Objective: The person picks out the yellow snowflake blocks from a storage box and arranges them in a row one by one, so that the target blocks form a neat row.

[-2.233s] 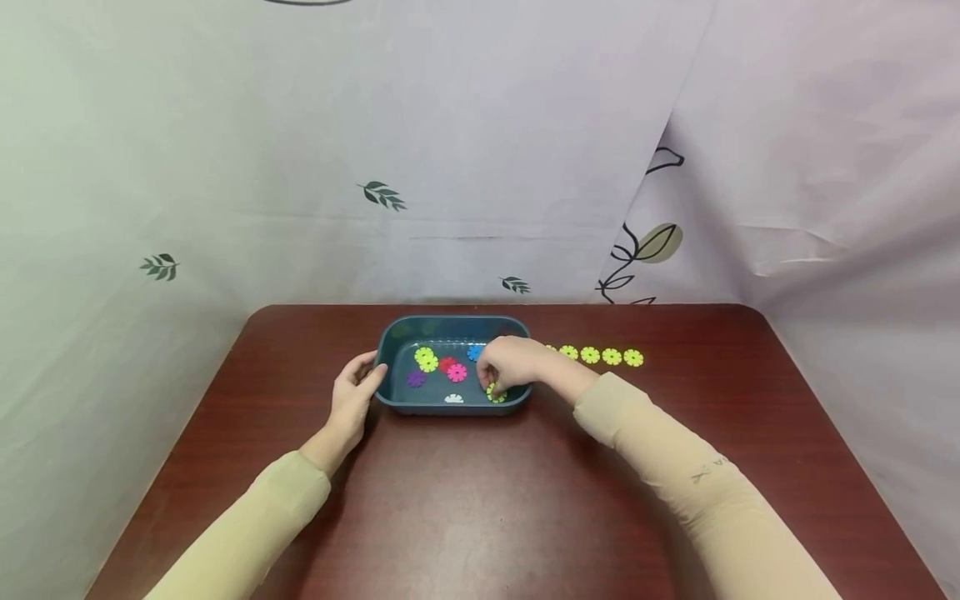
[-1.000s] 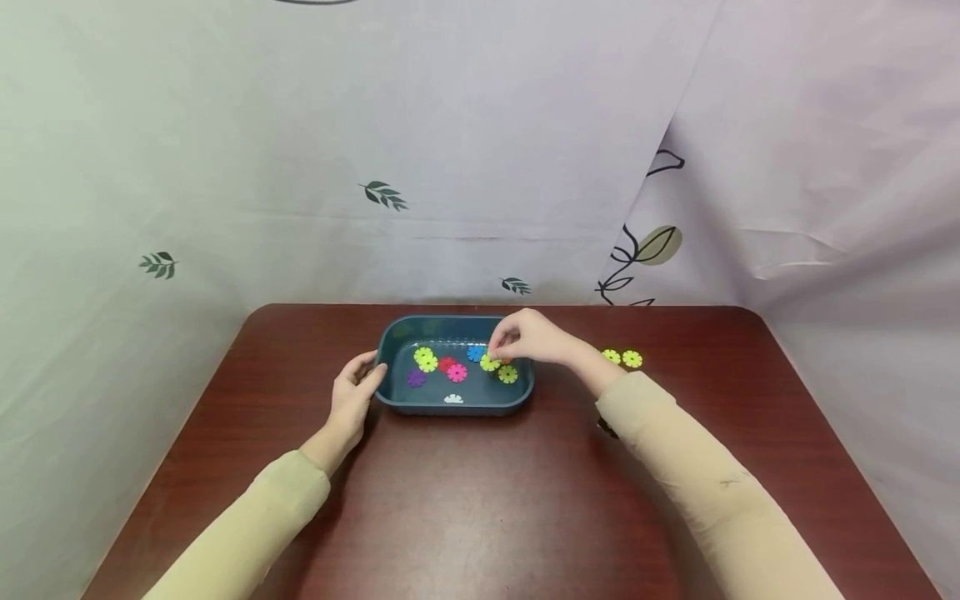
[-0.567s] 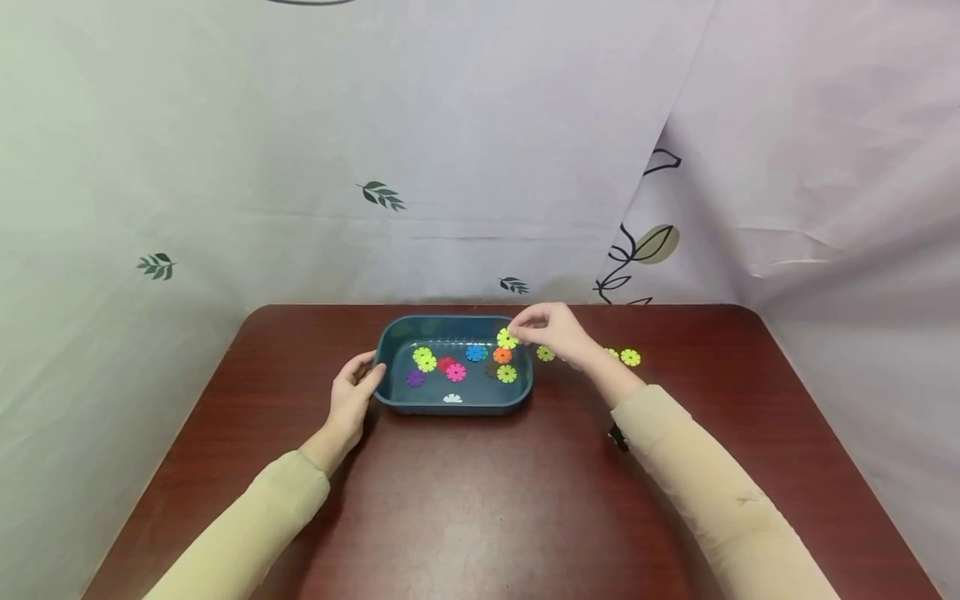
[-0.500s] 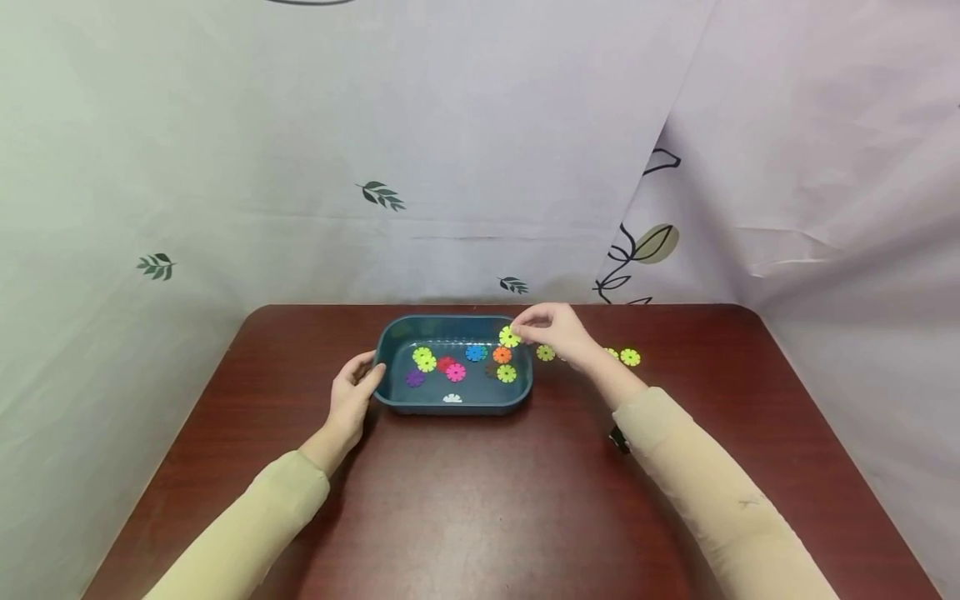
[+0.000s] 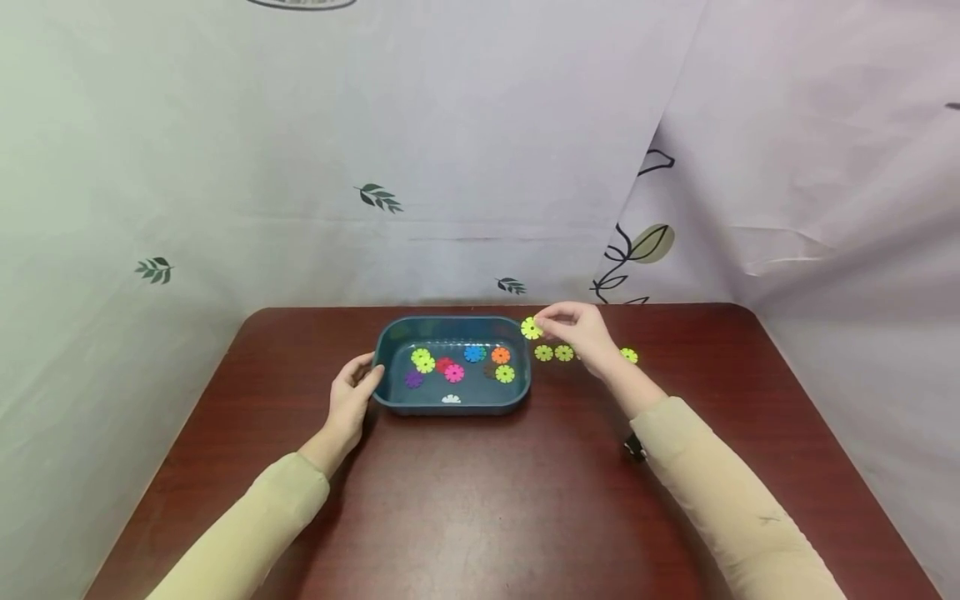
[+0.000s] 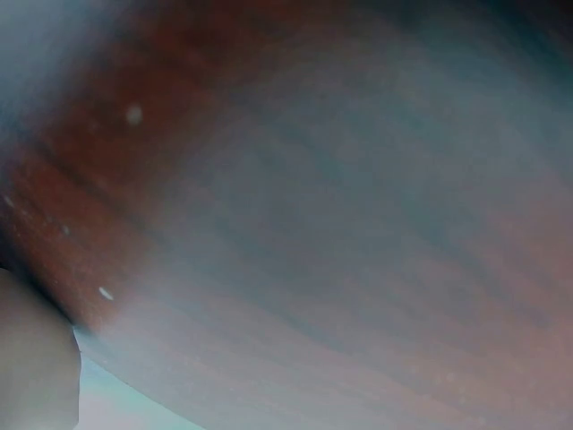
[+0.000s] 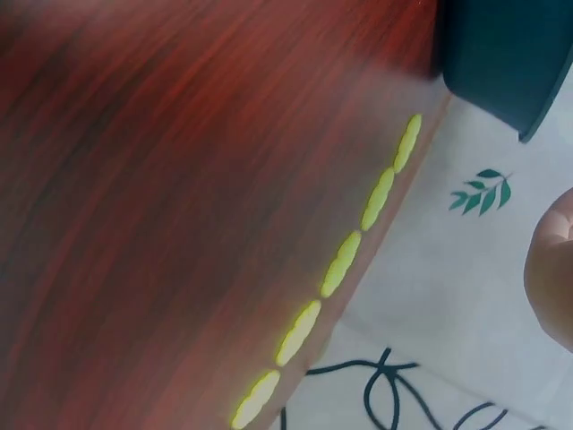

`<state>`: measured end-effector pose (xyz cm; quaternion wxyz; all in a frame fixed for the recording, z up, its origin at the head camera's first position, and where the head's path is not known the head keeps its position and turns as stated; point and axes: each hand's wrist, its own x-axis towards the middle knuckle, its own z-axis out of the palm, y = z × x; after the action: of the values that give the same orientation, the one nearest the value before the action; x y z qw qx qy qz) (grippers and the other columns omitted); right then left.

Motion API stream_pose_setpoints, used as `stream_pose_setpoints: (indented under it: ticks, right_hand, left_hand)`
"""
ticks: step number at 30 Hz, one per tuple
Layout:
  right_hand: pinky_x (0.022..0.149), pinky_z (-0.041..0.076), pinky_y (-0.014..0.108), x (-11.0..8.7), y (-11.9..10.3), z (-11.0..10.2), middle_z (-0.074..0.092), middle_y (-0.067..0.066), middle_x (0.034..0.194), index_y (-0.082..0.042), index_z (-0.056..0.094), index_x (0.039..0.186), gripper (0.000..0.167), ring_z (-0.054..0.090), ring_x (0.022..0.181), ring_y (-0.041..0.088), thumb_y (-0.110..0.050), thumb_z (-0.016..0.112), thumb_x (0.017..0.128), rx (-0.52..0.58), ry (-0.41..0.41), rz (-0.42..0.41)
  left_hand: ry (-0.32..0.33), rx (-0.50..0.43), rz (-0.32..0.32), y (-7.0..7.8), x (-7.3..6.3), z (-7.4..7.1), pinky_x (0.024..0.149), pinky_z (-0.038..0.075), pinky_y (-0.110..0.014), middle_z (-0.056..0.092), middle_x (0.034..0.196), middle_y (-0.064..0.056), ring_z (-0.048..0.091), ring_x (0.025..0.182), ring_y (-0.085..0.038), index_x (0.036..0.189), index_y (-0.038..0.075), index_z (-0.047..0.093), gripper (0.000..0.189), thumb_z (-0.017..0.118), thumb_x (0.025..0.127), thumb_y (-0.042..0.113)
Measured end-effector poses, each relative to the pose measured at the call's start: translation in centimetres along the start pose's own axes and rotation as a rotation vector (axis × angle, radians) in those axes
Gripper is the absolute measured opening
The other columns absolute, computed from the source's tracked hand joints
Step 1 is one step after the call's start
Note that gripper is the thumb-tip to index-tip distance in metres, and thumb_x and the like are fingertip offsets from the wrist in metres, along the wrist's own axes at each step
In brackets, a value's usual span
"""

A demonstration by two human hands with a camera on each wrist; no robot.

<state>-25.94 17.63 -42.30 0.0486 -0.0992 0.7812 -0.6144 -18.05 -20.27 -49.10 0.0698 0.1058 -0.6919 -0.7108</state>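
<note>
My left hand (image 5: 349, 404) grips the left rim of a dark teal tray (image 5: 450, 409), thumb over the edge. Just above the tray's back right corner, my right hand (image 5: 588, 337) pinches a yellow notched plastic disc (image 5: 529, 328) between thumb and fingers. Inside the tray lie yellow, purple, red, a pink disc (image 5: 454, 373), blue, an orange disc (image 5: 500, 356), brown and white discs. Right of the tray runs a row of yellow discs (image 5: 553, 353), partly hidden behind my right hand and wrist. In the right wrist view, that row (image 7: 341, 264) shows whole.
The dark red wooden table (image 5: 465, 508) ends at a pale leaf-printed cloth (image 5: 450, 167) behind. A small black object (image 5: 634, 447) shows under my right sleeve. The left wrist view is too blurred to make out much.
My right hand reached into the tray, picked up a yellow disc and lifted it out to the right, past the tray's rim. My left hand stays on the tray.
</note>
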Motion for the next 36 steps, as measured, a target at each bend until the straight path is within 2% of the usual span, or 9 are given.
stream_pose_setpoints:
  ticks: [7,16,20,27,34,36]
  right_hand:
    - [0.085,0.065,0.035,-0.4,0.6,-2.0,0.075,-0.019,0.087,0.013,0.072,0.117,0.030,0.076,0.080,0.011,-0.010,0.074,0.099,0.009,0.045,-0.011]
    - [0.081,0.063,0.027,-1.0,1.0,-4.2,0.075,-0.018,0.086,0.013,0.072,0.115,0.026,0.072,0.077,0.004,-0.008,0.073,0.100,0.031,0.087,-0.018]
    - [0.077,0.062,0.021,-1.2,1.4,-5.2,0.077,-0.013,0.087,0.008,0.075,0.109,0.020,0.072,0.076,0.004,-0.009,0.075,0.099,0.062,0.108,-0.030]
    - [0.079,0.063,0.023,-1.8,1.7,-6.8,0.074,-0.020,0.082,0.016,0.070,0.117,0.031,0.073,0.077,0.004,-0.011,0.074,0.100,0.009,0.133,-0.013]
    - [0.078,0.062,0.020,-2.4,2.6,-8.1,0.074,-0.020,0.085,0.013,0.071,0.117,0.030,0.075,0.078,0.006,-0.011,0.074,0.100,0.004,0.160,0.002]
    - [0.078,0.062,0.020,-2.6,3.0,-8.4,0.076,-0.016,0.087,0.015,0.070,0.118,0.033,0.075,0.078,0.007,-0.012,0.075,0.100,0.010,0.167,-0.004]
  left_hand:
    - [-0.006,0.001,0.004,0.1,-0.1,-0.2,0.084,0.055,-0.012,0.069,0.107,0.015,0.066,0.098,0.000,0.142,-0.009,0.055,0.042,0.063,0.106,0.010]
    - [-0.008,0.014,-0.017,-0.1,0.1,-0.2,0.084,0.054,-0.012,0.069,0.101,0.022,0.064,0.098,0.000,0.143,-0.005,0.055,0.039,0.061,0.107,0.011]
    - [-0.009,0.012,-0.018,-0.1,0.1,-0.2,0.084,0.054,-0.012,0.069,0.100,0.022,0.064,0.098,0.000,0.143,-0.005,0.055,0.039,0.061,0.107,0.010]
    - [-0.014,0.010,-0.012,0.2,0.1,-0.1,0.083,0.054,-0.012,0.069,0.102,0.023,0.064,0.098,0.000,0.143,-0.005,0.055,0.040,0.061,0.108,0.011]
    - [-0.015,0.008,-0.015,0.1,0.1,-0.1,0.083,0.054,-0.011,0.069,0.101,0.022,0.064,0.097,0.000,0.143,-0.006,0.054,0.040,0.061,0.108,0.011]
    - [-0.015,0.008,-0.015,0.0,0.0,-0.1,0.083,0.054,-0.011,0.069,0.101,0.022,0.064,0.097,0.000,0.143,-0.007,0.054,0.040,0.061,0.107,0.010]
